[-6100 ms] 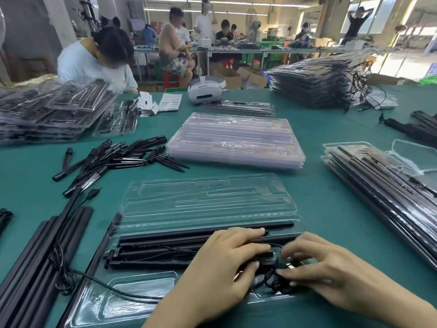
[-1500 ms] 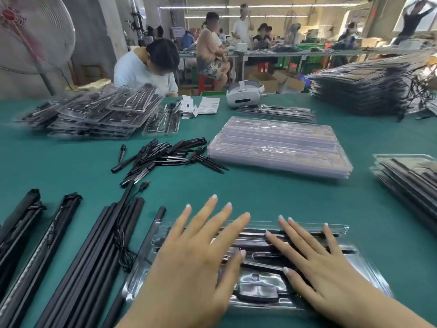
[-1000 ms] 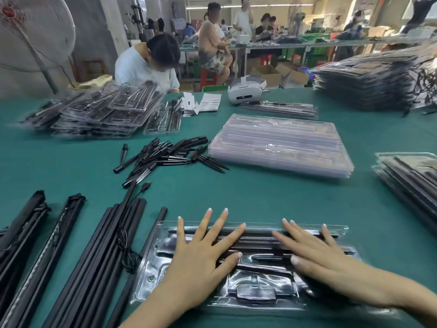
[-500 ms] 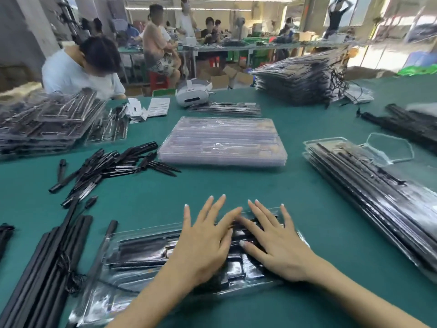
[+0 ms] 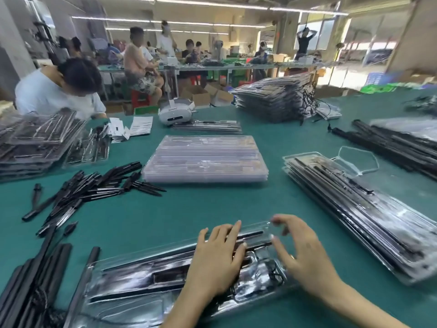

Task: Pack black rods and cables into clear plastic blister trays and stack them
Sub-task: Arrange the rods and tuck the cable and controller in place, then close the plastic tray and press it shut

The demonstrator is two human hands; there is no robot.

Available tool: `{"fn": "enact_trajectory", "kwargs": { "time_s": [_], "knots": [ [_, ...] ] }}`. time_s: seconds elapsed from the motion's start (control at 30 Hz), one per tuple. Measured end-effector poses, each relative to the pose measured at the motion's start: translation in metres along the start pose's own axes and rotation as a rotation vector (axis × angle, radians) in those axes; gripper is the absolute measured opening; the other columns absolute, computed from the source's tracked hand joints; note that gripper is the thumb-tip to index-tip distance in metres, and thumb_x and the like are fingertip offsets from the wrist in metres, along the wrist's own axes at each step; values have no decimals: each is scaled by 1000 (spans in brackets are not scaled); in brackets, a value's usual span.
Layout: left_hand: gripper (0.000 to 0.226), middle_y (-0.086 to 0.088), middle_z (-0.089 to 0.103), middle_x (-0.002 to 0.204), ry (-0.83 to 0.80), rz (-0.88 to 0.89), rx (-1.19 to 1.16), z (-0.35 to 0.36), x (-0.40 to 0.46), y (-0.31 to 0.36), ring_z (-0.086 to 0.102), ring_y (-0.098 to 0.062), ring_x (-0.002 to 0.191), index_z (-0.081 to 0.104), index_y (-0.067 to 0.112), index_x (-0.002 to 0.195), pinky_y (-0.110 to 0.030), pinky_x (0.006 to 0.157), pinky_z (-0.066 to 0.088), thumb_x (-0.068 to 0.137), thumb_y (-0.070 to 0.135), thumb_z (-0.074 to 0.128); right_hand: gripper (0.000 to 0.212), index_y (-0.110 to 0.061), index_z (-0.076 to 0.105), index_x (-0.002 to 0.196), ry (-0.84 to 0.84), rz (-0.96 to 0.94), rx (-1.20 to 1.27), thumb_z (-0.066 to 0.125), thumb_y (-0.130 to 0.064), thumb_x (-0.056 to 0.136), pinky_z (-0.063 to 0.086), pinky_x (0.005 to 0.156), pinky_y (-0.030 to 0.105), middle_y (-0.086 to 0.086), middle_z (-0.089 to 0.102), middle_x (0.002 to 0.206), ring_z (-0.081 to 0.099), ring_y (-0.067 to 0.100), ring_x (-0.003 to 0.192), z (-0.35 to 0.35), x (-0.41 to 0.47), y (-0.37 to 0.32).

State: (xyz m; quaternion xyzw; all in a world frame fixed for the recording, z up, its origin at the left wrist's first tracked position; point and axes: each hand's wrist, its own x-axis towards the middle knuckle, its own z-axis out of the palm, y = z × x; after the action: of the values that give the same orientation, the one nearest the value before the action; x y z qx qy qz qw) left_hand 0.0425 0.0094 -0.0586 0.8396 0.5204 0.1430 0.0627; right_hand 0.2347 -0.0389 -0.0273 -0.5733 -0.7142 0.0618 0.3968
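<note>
A closed clear blister tray (image 5: 142,280) holding black rods and a coiled cable lies slanted on the green table in front of me. My left hand (image 5: 217,261) presses flat on its middle with straight fingers. My right hand (image 5: 305,254) arches over its right end; the fingers curl over the far corner and the thumb lies on the lid. A stack of filled trays (image 5: 354,214) lies to the right. Empty clear trays (image 5: 205,159) are stacked at the centre.
Long black rods with cable (image 5: 35,280) lie at the near left, and short black rods (image 5: 89,188) are scattered behind them. More filled trays (image 5: 35,140) sit at far left, a tall stack (image 5: 276,98) at the back. A person (image 5: 59,91) works across the table.
The lid is closed over the rods. My hands slid toward the tray's right end. My right hand rose from lying flat and curled over the far corner. The tray now lies slanted.
</note>
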Motion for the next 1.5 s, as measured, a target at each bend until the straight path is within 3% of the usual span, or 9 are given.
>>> {"fn": "enact_trajectory", "kwargs": {
  "time_s": [0.07, 0.13, 0.4, 0.63, 0.77, 0.9, 1.03, 1.33, 1.5],
  "knots": [
    [57, 11, 33, 137, 25, 10, 12, 0, -1, 0, 27, -8, 128, 12, 31, 150, -37, 113, 14, 97, 52, 11, 35, -43, 44, 98, -161, 214, -92, 47, -71, 78, 41, 71, 13, -18, 55, 93, 50, -5, 84, -21, -16, 13],
    [56, 8, 34, 132, 62, 19, 22, 0, -1, 0, 28, -11, 124, 15, 29, 149, -35, 109, 16, 97, 51, 13, 48, -39, 50, 90, -351, 313, -158, 42, -79, 65, 40, 68, 12, -10, 55, 83, 48, -5, 79, -35, -29, 23],
    [49, 8, 33, 128, 170, 9, -15, -10, -5, 2, 32, -12, 119, 27, 23, 138, -30, 106, 16, 98, 51, 26, 23, -13, 69, 72, -525, 478, 109, 82, -31, 72, 43, 56, 16, -5, 65, 57, 52, 3, 50, -41, -13, 23],
    [47, 10, 34, 126, 229, 17, -45, -15, -6, 2, 32, -8, 117, 30, 25, 135, -28, 104, 15, 97, 51, 29, 28, 0, 73, 66, -680, 917, 623, 82, -20, 49, 51, 49, 17, 27, 70, 80, 67, 21, 56, -38, -4, 26],
    [46, 11, 33, 127, 215, 12, -52, -15, -5, 2, 31, -7, 118, 30, 26, 135, -28, 105, 15, 97, 51, 29, 29, 2, 74, 72, -664, 879, 638, 83, -17, 52, 52, 49, 20, 25, 69, 74, 66, 22, 54, -36, -4, 25],
    [47, 11, 33, 128, 195, 14, -31, -13, -5, 2, 31, -7, 119, 29, 26, 137, -27, 105, 15, 98, 52, 26, 45, -2, 73, 78, -638, 800, 545, 79, -42, 57, 49, 48, 19, 22, 71, 74, 66, 22, 54, -36, -3, 20],
    [48, 12, 33, 128, 199, 15, -19, -10, -5, 1, 32, -7, 119, 29, 27, 137, -27, 105, 16, 97, 53, 25, 49, -1, 67, 85, -629, 730, 492, 71, -47, 67, 44, 45, 17, 19, 70, 68, 65, 20, 51, -33, -2, 17],
    [48, 11, 35, 128, 215, 24, -38, -13, -7, 2, 34, -8, 118, 31, 26, 137, -27, 104, 20, 97, 52, 27, 21, -6, 62, 73, -608, 706, 527, 70, -22, 85, 47, 51, 18, 14, 69, 66, 62, 18, 52, -28, -2, 17],
    [50, 11, 37, 126, 259, 39, -45, -15, -9, 3, 34, -8, 115, 33, 26, 136, -26, 103, 21, 96, 53, 27, 25, -12, 64, 61, -541, 609, 508, 69, -14, 86, 40, 56, 22, 10, 66, 63, 52, 17, 56, -25, -6, 14]
  ]
}}
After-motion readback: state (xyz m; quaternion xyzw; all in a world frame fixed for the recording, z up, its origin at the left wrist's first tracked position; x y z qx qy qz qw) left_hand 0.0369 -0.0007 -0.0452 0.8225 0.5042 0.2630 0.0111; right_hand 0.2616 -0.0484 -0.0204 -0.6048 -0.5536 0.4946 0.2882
